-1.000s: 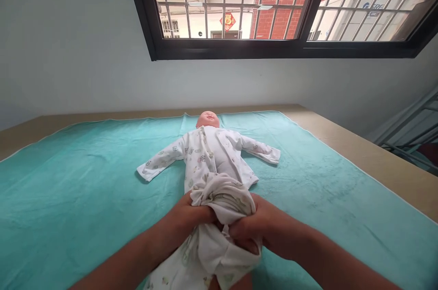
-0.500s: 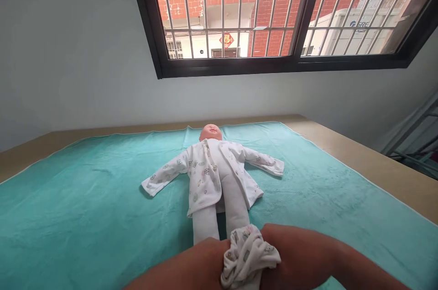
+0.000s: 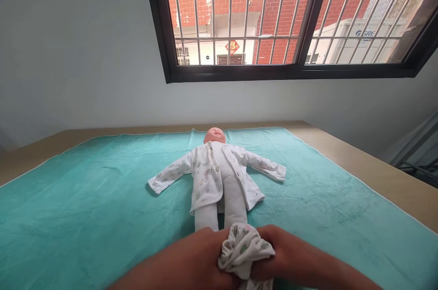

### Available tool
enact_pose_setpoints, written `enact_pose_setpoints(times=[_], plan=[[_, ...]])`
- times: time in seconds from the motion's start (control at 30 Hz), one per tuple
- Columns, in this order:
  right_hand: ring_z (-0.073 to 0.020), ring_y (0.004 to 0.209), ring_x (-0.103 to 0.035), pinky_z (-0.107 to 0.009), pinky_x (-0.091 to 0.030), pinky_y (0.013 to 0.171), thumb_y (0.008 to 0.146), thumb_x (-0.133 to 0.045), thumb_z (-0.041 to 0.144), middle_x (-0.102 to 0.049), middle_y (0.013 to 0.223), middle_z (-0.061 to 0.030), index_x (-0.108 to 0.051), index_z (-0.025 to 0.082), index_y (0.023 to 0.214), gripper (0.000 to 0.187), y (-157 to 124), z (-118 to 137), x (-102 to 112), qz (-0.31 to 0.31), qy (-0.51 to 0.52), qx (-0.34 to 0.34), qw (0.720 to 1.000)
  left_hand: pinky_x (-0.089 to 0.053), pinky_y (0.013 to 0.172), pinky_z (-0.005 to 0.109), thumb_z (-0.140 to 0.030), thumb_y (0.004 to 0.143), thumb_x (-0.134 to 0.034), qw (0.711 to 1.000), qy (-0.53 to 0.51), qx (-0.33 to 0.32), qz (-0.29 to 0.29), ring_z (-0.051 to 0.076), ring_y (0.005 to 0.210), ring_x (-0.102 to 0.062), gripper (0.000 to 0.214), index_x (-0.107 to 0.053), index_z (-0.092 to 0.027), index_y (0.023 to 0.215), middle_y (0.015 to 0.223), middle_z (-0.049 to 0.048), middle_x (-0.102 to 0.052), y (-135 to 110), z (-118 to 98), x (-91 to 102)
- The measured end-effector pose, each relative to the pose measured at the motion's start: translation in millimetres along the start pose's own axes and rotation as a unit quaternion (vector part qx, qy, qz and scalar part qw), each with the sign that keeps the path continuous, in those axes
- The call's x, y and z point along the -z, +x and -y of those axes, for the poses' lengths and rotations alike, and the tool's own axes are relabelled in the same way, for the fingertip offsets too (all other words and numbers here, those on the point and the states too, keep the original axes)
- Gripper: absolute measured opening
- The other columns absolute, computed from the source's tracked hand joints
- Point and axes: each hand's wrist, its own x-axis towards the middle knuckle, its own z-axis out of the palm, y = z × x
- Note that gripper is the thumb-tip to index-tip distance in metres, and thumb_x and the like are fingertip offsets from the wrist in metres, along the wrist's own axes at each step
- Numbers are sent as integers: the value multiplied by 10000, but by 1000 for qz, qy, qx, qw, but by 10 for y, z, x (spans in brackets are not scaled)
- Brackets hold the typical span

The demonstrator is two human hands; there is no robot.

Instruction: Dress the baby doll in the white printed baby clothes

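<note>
A baby doll [image 3: 236,203] lies on its back, head toward the wall, with a white cloth body and legs. Its white printed jacket [image 3: 205,182] hangs unfastened at the front, sleeves spread to both sides. At the bottom, my left hand [image 3: 208,255] and my right hand [image 3: 278,249] grip a bunched white printed baby garment [image 3: 243,246] from either side. That garment sits gathered at the lower end of the doll's leg on the right. The doll's feet and most of my fingertips are hidden.
A turquoise cloth [image 3: 102,194] covers most of the wooden table [image 3: 356,155]. Behind it rises a grey-white wall [image 3: 82,52] with a black-framed, barred window [image 3: 236,73]. Metal framework [image 3: 415,139] stands beyond the table at the right.
The view has tilted up slightly. Both hands still hold the bunched garment; my right hand's fingers have curled in under its lower side. The doll and jacket lie as before.
</note>
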Motion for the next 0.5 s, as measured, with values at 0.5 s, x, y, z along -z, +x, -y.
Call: enact_pose_setpoints(times=[0.5], plan=[[-52, 678, -455, -126, -388, 637, 542, -738, 98, -570, 773, 43, -713, 98, 804, 263, -34, -61, -11, 48, 159, -1, 986, -455, 720, 225, -272, 676, -744, 990, -117, 66, 30, 147, 810, -578, 286, -731, -219, 957, 909, -39, -674, -18, 163, 49]])
